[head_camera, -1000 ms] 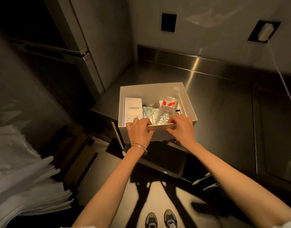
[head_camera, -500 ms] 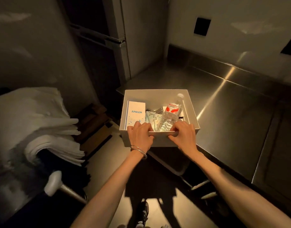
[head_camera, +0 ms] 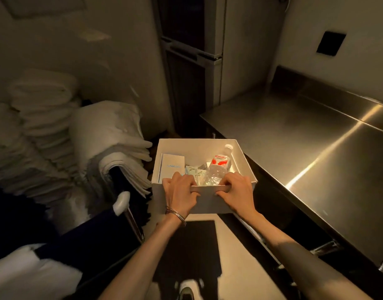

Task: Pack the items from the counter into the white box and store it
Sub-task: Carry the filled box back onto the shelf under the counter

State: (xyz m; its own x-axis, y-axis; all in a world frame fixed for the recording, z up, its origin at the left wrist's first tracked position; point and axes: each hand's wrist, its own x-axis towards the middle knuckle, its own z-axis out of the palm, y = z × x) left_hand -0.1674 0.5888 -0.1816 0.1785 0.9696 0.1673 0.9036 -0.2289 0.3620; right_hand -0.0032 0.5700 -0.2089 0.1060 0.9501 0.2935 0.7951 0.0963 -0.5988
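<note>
The open white box [head_camera: 199, 148] hangs in the air beside the counter, held by its near wall. My left hand [head_camera: 179, 191] grips that wall left of centre, fingers curled over the rim. My right hand [head_camera: 237, 192] grips it right of centre the same way. Inside lie a small white carton with blue lettering [head_camera: 172, 167], a clear water bottle with a red label [head_camera: 218, 167], and pale packets [head_camera: 193, 171] between them, partly hidden by my fingers.
The steel counter [head_camera: 316, 152] runs along the right with a raised back edge. A tall steel cabinet [head_camera: 197, 61] stands behind. Stacks of folded white towels [head_camera: 112, 137] fill a cart at the left, its handle [head_camera: 122, 202] near the box. Pale floor lies below.
The box has come off the counter's corner and now hangs to its left over the floor, close to the towel cart. Both hands keep the same hold; my view has turned left.
</note>
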